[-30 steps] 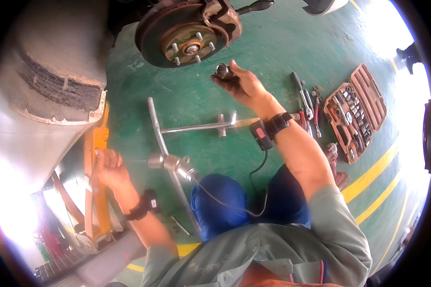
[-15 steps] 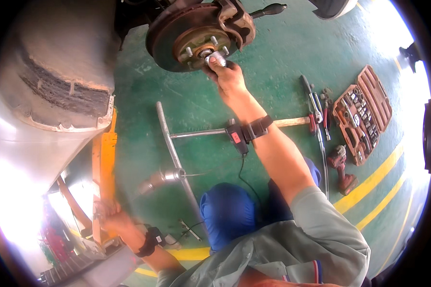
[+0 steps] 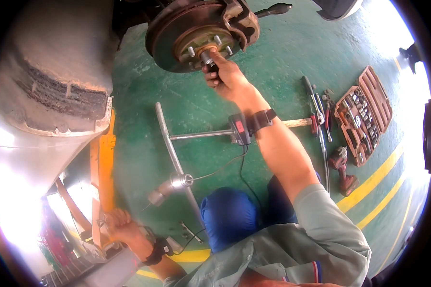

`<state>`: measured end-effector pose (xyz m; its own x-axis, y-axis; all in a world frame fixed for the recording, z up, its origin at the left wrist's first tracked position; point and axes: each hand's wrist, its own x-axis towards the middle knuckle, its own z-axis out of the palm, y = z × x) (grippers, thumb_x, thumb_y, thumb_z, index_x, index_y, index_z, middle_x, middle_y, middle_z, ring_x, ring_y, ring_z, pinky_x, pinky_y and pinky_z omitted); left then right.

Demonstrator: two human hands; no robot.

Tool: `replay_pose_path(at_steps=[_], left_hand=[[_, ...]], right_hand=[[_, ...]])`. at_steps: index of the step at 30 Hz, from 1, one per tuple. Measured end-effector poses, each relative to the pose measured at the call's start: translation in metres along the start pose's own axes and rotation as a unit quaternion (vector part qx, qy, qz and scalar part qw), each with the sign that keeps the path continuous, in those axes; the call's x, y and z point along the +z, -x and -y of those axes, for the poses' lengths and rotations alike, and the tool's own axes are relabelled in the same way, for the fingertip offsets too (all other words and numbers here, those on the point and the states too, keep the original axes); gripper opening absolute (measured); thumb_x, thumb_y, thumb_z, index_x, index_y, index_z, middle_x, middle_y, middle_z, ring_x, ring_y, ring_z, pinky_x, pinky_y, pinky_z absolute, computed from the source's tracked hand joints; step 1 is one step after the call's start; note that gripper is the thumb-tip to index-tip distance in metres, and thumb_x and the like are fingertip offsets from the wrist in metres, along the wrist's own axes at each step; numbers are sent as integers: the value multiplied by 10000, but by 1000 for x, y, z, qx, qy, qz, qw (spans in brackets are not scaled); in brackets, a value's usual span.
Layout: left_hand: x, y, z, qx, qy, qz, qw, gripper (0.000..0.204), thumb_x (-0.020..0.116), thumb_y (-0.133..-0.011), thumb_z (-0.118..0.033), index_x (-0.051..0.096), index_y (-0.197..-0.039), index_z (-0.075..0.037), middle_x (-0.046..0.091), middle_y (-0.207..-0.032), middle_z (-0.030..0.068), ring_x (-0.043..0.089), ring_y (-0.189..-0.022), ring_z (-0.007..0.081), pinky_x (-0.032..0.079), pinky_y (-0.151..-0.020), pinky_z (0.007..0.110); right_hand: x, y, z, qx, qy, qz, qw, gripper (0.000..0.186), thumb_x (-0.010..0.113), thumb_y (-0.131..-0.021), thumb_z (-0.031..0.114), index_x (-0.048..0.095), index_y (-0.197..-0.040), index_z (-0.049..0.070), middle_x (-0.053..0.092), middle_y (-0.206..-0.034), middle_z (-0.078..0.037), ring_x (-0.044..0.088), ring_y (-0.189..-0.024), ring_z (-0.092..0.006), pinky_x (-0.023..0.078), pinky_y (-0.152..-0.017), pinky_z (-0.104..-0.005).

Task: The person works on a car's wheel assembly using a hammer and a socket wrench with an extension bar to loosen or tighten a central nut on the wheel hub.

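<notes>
Silvery cylindrical metal socket [image 3: 206, 58] sits at the centre of the rust-brown round brake disc [image 3: 166, 40], gripped between the thumb and curled fingers of the right hand [image 3: 229, 80]. The step in hand looks like fitting it over the hub's middle; the next move seems to call for keeping it square between the bare silvery wheel studs [image 3: 191, 51]. Whether it is seated is hidden. Its visible side is smooth and shiny, with a darker end toward the palm. The left hand [image 3: 122, 226], fingers bent, is beside the yellow upright metal stand [image 3: 106, 160]; I cannot tell what it grasps.
</notes>
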<state>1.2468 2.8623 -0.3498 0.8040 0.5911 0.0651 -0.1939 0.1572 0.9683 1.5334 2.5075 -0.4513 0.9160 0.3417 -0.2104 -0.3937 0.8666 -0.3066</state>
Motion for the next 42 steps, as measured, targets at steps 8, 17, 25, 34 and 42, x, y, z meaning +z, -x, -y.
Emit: replay_pose_path(at_steps=[8, 17, 25, 34, 42], left_hand=[[13, 1, 4, 2, -18, -62, 998, 453, 546, -952, -271, 297, -590, -164, 219, -528, -46, 218, -467, 73, 201, -418, 227], [5, 4, 13, -13, -24, -31, 999, 338, 591, -849, -133, 346, -619, -167, 248, -543, -45, 250, -468, 87, 194, -409, 233], [21, 15, 13, -29, -24, -53, 998, 337, 603, -835, -154, 348, -614, -167, 251, -535, -48, 274, -460, 84, 213, -409, 225], [11, 27, -12, -18, 38, -45, 998, 429, 543, -949, -249, 321, -595, -148, 258, -544, -32, 223, -463, 88, 220, -423, 231], [45, 43, -32, -14, 40, 52, 998, 433, 494, -968, -211, 284, -594, -154, 241, -544, -24, 260, -515, 99, 238, -453, 237]], right_hand=[[-3, -3, 0, -9, 49, -39, 998, 434, 595, -908, 464, 496, -960, 44, 513, -724, -40, 399, -504, -77, 293, -410, -219], [-2, -5, 0, -23, 100, -61, 993, 427, 576, -914, 483, 494, -907, 64, 499, -695, -26, 393, -515, -86, 329, -436, -239], [-3, -7, -3, -71, 290, -131, 945, 421, 576, -913, 483, 504, -935, 69, 484, -695, -16, 398, -532, -95, 354, -464, -252], [0, 2, 8, 3, 285, -86, 955, 463, 544, -914, 521, 519, -1006, 68, 577, -814, -55, 541, -623, -135, 459, -545, -283], [-18, 6, 13, 42, 281, -50, 958, 408, 548, -944, 428, 516, -1083, 45, 592, -875, -68, 574, -723, -175, 491, -605, -313]])
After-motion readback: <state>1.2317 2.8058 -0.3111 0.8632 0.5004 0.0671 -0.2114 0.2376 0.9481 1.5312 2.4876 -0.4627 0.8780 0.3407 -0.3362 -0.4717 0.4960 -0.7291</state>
